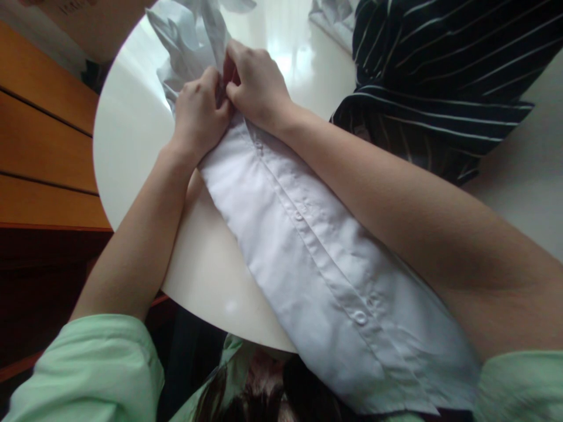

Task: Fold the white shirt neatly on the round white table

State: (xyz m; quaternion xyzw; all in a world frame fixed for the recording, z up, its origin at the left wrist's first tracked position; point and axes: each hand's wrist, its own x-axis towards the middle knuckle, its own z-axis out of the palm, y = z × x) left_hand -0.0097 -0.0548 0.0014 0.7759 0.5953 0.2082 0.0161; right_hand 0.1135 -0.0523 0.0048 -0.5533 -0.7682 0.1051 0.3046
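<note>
A white button-up shirt (308, 246) lies stretched along a round white table (127, 135), its buttoned placket running from the near edge toward the far side. My left hand (197, 114) and my right hand (255, 82) meet at the far end of the placket, both pinching the fabric there with fingers closed. Beyond the hands the shirt bunches up in crumpled folds (189, 35). Several white buttons show along the placket, one near the lower end (360, 317).
A dark navy garment with thin white stripes (440, 76) is heaped on the table's right side. Orange-brown wooden panels (39, 146) stand to the left of the table. More pale cloth (329, 17) lies at the far edge.
</note>
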